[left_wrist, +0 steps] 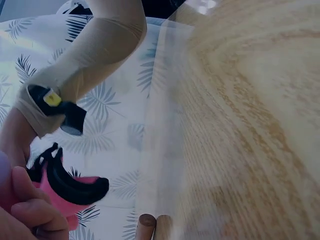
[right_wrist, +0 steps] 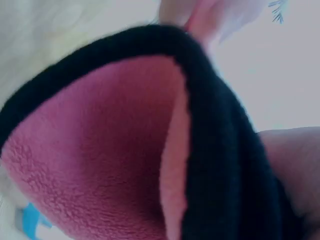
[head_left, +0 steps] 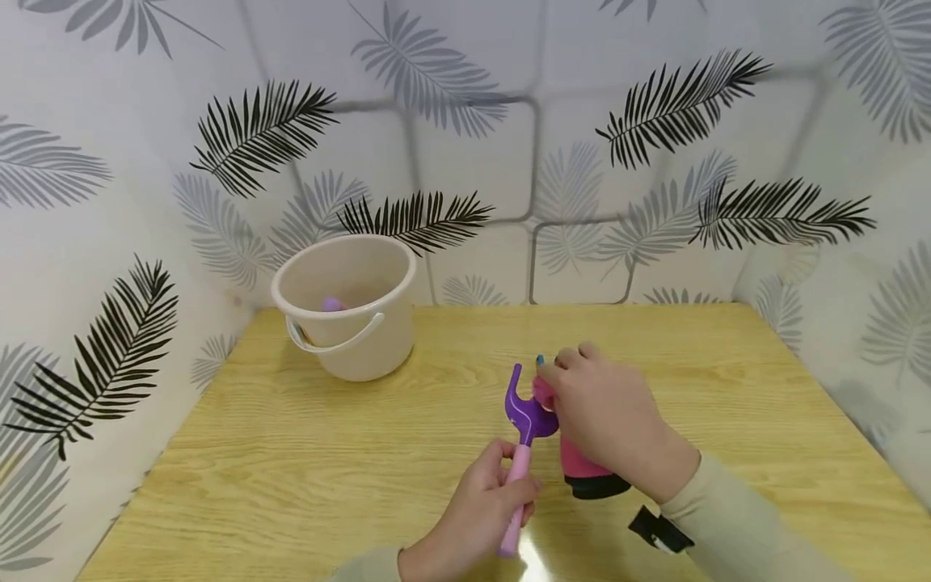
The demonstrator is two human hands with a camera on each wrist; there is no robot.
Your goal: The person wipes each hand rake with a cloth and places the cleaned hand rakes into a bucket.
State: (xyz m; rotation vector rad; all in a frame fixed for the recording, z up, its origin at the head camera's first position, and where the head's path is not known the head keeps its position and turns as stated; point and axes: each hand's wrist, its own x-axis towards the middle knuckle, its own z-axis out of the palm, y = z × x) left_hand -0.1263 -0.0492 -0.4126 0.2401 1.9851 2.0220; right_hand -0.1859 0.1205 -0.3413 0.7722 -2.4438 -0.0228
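Note:
My left hand (head_left: 483, 501) grips the pink handle of a toy tool (head_left: 520, 465) whose purple head has a thin prong curving up on its left side. The tool points away from me over the table. In my right hand (head_left: 607, 412) is a pink fleece cloth (head_left: 580, 462) with black edging, bunched under the fingers and pinched at the right side of the purple head. The right wrist view shows the cloth (right_wrist: 100, 140) up close, hanging in a hollow fold. In the left wrist view the cloth (left_wrist: 65, 197) is beside my left fingers (left_wrist: 37, 212).
A cream bucket (head_left: 396, 331) with a hanging handle stands at the back left of the wooden table (head_left: 291, 461). Inside it a small purple thing (head_left: 332, 304) shows. Leaf-patterned sheeting (head_left: 473, 267) rises behind the table. A black strap (head_left: 658, 529) is on the right sleeve.

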